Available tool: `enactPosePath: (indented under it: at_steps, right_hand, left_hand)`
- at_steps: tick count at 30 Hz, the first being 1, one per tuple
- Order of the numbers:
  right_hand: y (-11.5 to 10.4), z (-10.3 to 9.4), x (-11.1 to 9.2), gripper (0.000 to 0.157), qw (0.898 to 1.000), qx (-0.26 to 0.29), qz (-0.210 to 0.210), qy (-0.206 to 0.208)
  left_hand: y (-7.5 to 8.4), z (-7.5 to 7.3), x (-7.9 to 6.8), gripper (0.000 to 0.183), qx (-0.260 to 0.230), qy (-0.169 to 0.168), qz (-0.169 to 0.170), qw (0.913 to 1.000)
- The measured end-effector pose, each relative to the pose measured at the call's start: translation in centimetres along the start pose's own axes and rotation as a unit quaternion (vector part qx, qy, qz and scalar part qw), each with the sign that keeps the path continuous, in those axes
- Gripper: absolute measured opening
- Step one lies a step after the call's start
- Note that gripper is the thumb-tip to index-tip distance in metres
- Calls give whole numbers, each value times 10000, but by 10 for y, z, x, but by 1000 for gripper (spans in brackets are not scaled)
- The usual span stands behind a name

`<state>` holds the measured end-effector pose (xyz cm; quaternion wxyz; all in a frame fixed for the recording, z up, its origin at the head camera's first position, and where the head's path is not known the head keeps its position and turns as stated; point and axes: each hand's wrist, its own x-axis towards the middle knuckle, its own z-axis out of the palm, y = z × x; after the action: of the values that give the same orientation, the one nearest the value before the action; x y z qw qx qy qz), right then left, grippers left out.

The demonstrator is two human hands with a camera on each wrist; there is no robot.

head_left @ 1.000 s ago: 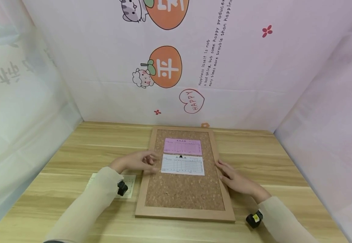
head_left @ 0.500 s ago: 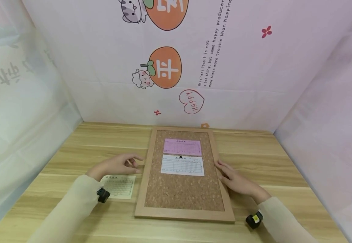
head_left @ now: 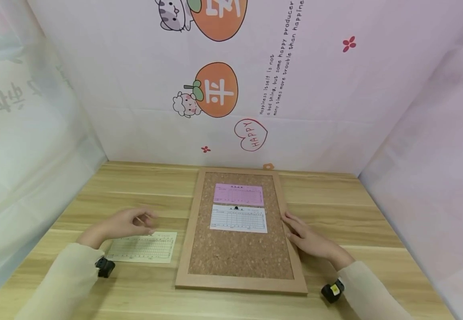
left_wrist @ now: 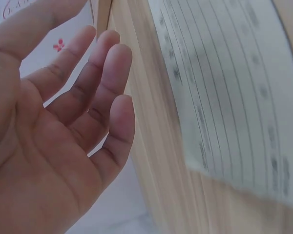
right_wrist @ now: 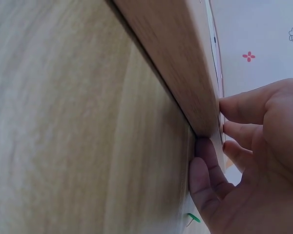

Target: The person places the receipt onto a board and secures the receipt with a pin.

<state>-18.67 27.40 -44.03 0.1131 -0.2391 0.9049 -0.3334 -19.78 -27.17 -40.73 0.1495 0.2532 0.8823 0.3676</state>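
Swung leftward off the corkboard (head_left: 241,258), a person's empty, loose-fingered left hand (head_left: 121,223) hovered above the yellow slip (head_left: 147,251), lying lengthwise left-to-right at frame lower left, while the relaxed right hand (head_left: 307,238) touched the corkboard's edge.

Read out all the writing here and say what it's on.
"HAPPY": red heart on the back cloth.
"Happiness itself is not a bad thing, but some happy producer… many times more trouble than happine…": back cloth, cut off.
"平", apparently: lower orange fruit.
Upper fruit: character cut off.
Left cloth: blurred characters.
Pink form, white form, yellow form, yellow wrist sticker: too small to read.
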Motion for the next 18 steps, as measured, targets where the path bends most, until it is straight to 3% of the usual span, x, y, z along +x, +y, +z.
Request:
enactPosePath:
  at_steps: [11,18]
  right_hand:
    - [-1,1,0,57,10000,-33,41,1]
    - [1,1,0,57,10000,-12,8,19]
  left_hand:
    - [-19,-12,-29,52,119,243,-381,9989]
    - [-23,-17,-41,62,309,277,-727,9965]
